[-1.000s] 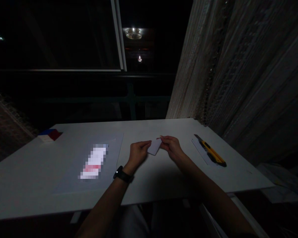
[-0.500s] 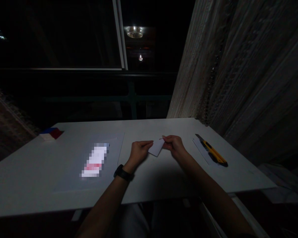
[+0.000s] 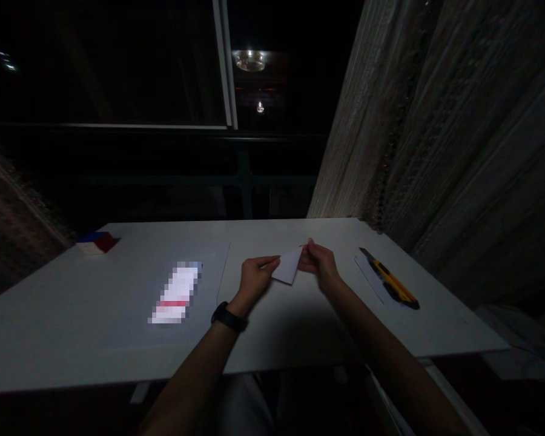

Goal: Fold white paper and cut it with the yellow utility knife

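A small folded piece of white paper [image 3: 287,267] is held up over the table between my two hands. My left hand [image 3: 255,277], with a dark watch on its wrist, pinches the paper's left corner between thumb and fingers. At the upper right corner, my right hand [image 3: 320,262] has its fingertips closed on the paper, with the thumb near the top edge. Some of the right fingers are hidden behind the sheet.
On the white table [image 3: 272,327], a lit phone [image 3: 176,293] with a blurred screen lies on a paper sheet [image 3: 213,272] to the left. A yellow-and-black utility knife [image 3: 393,281] rests on a paper strip [image 3: 367,275] at right. A coloured cube [image 3: 96,243] sits far left. Curtains [image 3: 363,121] hang behind.
My right hand's fingertips have shifted slightly up and right along the paper, and the paper shows a little more of its face. The whole view has moved slightly.
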Tool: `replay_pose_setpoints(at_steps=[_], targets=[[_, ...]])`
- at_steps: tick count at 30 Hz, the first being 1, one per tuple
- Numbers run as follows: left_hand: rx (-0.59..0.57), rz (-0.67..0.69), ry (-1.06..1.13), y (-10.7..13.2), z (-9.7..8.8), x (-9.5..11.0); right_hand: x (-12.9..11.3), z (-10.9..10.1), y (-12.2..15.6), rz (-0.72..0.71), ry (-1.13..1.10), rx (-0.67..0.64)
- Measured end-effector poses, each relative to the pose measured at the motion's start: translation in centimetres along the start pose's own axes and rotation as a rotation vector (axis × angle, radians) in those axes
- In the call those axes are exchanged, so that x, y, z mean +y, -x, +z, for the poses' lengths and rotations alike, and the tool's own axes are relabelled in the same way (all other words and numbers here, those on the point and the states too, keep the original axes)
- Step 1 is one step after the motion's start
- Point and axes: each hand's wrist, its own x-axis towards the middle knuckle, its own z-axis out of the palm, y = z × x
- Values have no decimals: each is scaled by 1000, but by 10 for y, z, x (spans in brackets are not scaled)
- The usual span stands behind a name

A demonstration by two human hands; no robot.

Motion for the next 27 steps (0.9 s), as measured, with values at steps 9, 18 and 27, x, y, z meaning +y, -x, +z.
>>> replay_pose_setpoints(at_steps=[9, 18, 27], targets=[[-57, -60, 136, 2, 2, 5, 7, 9, 5, -22, 19, -33], [37, -35, 130, 0, 1, 5, 12, 10, 4, 36, 81, -161], [-241, -230, 412, 3, -8, 13, 3, 6, 9, 21, 268, -324]])
